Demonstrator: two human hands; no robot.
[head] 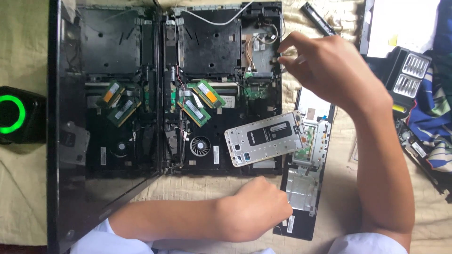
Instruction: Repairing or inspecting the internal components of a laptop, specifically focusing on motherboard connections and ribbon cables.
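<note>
Nearest us, our left hand [256,209] rests fisted on the black cover panel [301,188], its fingers hidden. The opened laptop base [216,89] lies ahead, green memory modules [200,101] and fan [199,146] exposed. Our right hand [325,63] pinches something too small to make out at its right edge.

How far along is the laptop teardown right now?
Done: the laptop base lies open, its fan and green memory sticks exposed; a removed panel lies beside it, and a white phone frame rests on top. In hand: the right hand pinches something small at the base's upper right corner; the left hand is fisted at the front edge. Left: the memory sticks and fan remain in place.
</note>
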